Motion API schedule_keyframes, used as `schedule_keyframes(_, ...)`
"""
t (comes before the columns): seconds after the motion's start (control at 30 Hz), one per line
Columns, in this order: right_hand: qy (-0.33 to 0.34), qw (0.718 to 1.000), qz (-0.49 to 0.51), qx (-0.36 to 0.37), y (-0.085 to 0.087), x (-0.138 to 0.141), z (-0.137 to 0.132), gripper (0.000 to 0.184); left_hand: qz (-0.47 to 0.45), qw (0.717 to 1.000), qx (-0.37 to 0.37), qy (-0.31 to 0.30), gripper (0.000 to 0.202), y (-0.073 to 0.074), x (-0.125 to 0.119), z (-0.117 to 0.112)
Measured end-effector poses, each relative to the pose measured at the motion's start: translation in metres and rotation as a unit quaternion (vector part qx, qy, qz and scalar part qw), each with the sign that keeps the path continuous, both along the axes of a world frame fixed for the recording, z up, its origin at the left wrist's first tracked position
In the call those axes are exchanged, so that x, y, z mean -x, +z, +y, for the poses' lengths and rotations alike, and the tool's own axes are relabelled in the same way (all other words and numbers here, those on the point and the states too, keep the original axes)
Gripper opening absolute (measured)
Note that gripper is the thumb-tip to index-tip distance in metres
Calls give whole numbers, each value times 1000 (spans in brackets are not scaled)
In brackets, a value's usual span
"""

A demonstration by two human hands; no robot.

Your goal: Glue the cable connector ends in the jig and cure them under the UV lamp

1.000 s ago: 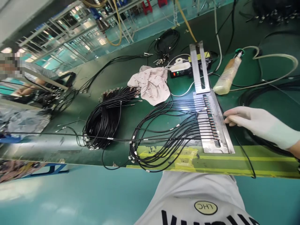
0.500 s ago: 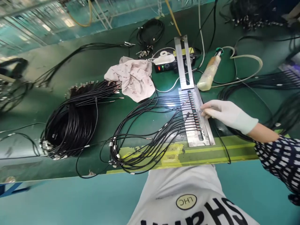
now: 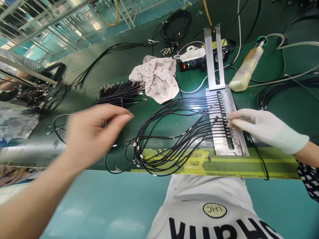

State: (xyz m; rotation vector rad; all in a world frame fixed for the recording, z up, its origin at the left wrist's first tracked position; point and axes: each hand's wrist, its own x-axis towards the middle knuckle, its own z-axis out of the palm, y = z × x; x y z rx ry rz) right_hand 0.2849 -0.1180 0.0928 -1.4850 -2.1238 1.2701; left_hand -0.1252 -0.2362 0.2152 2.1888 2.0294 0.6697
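My right hand [image 3: 266, 127], in a white glove, pinches at the row of cable ends on the metal fixture [image 3: 220, 146]; thumb and forefinger appear closed on one small cable end. Black cables [image 3: 152, 129] lie side by side across the fixture's slots and loop back to the left. My left hand [image 3: 97, 131] is bare and blurred, held above the left-hand cable bundle [image 3: 117, 93]. Its thumb and fingers are pressed together, and anything between them is hidden. A slotted metal arm [image 3: 211, 63] extends from the fixture's far end.
A crumpled pale cloth [image 3: 161, 76] lies left of a black control box [image 3: 193, 64] with lit indicators. A wrapped, hose-fed hand tool [image 3: 246, 69] rests right of the fixture. More cables [image 3: 176, 25] lie farther back. Yellow tape [image 3: 179, 159] runs along the table's front edge.
My left hand has come into view from the lower left, over the cable bundle. The view has shifted left, while my right hand stays at the fixture's connector row.
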Motion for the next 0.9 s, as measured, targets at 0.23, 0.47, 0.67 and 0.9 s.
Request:
schedule_keyframes(0.23,-24,999,-32,5,0,-9,-14,36,-160,961,226,-11,20,-110,-16,9)
schedule_keyframes(0.47,-34,998,-48,3,-5,-13,-19,35,-136,976,170,-15,16,-141,-5,13)
schedule_keyframes(0.67,-30,998,23,50,-8,-8,-25,40,-101,974,200,-31,12,-164,-2,25)
schedule_keyframes(0.9,19,997,43,60,9,22,-44,32,-232,954,191,1,21,-133,-27,31)
